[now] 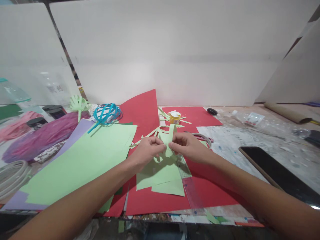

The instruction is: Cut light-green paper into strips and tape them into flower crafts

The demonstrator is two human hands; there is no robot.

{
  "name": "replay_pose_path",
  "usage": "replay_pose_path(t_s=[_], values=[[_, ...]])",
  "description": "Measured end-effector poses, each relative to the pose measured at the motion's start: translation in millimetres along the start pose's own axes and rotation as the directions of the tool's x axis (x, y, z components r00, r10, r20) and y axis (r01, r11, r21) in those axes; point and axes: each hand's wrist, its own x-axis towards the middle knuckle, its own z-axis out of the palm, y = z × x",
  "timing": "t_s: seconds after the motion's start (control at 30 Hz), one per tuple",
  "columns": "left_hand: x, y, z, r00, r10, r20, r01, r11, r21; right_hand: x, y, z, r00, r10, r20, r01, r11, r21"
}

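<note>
Between my two hands is a light green paper strip, one end standing up and the lower part curling down between my fingertips. My left hand pinches it from the left with thumb and forefinger. From the right, my right hand grips it in a similar pinch. Below the hands lie light green paper pieces on a red sheet. Thin cut green strips spread just beyond my fingers. A yellow tub with white stuff at its top stands behind them.
Left of my hands are stacked green sheets, a blue strip ball and a purple plastic bag. A clear ruler lies near the front edge. At right are a phone, a plastic bottle and a cardboard tube.
</note>
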Motion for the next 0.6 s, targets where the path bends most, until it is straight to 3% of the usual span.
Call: replay_pose_path(t_s=[0.23,0.47,0.6], values=[[-0.5,2.1,1.2,0.999,-0.026,-0.033,0.027,1.000,0.014,0.9,-4.1,-4.3,0.998,-0.003,-0.067,0.012,0.991,0.135],[-0.9,2.2,0.7,1.000,-0.027,-0.015,0.028,1.000,0.011,0.0,-0.6,-1.6,1.000,-0.008,-0.019,0.007,1.000,-0.004],[-1.3,3.2,1.5,0.999,-0.032,-0.016,0.033,0.999,0.024,0.4,2.2,-0.4,1.000,-0.003,-0.022,0.003,1.000,0.008]])
